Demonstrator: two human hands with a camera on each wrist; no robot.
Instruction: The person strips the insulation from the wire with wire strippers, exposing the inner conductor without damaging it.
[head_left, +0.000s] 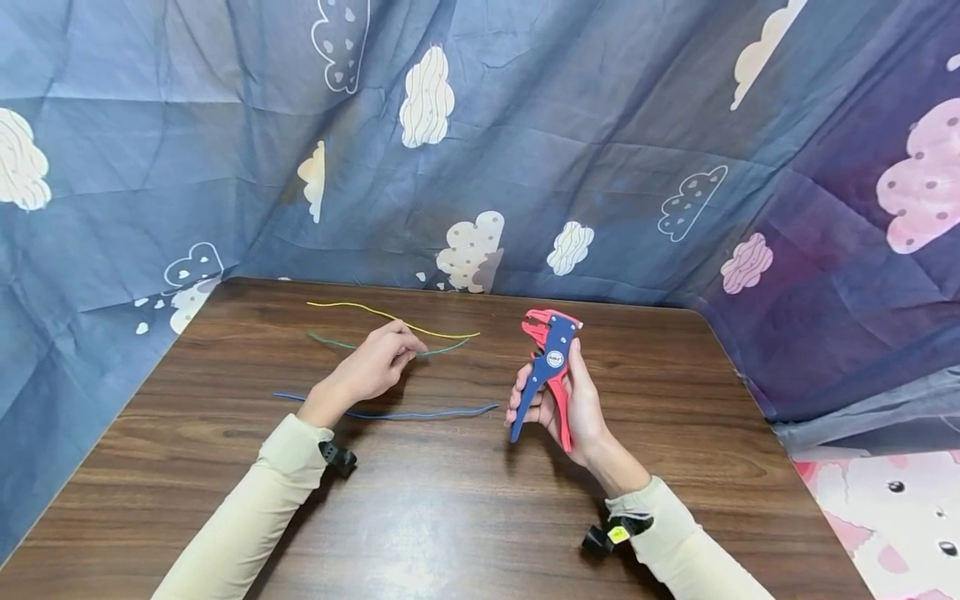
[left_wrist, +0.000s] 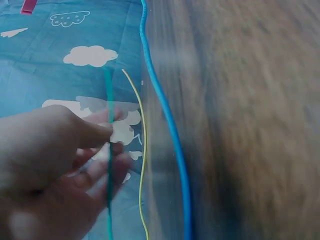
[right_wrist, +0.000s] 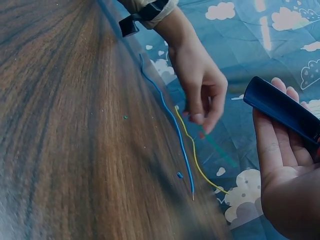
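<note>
My left hand point(head_left: 377, 360) pinches a green wire point(head_left: 450, 347) near its middle, between thumb and fingertips; the wire's ends stick out on both sides. In the left wrist view the green wire point(left_wrist: 110, 175) runs past the fingers, above the table. My right hand point(head_left: 587, 410) holds a wire stripper point(head_left: 553, 343) with a blue and a red handle, its red jaws pointing away from me. The handles stand spread apart, the blue one point(right_wrist: 285, 107) lying across the fingers. A blue wire point(head_left: 420, 415) lies nearer me than the left hand, and a yellow wire point(head_left: 363, 307) lies beyond it.
One end of the blue wire shows a short bare tip point(right_wrist: 193, 197). Small scraps lie on the wooden table point(head_left: 645, 400): a blue bit point(right_wrist: 180, 175) and a green bit point(right_wrist: 125, 117). A cloud-patterned curtain point(head_left: 517, 183) hangs along the table's far edge.
</note>
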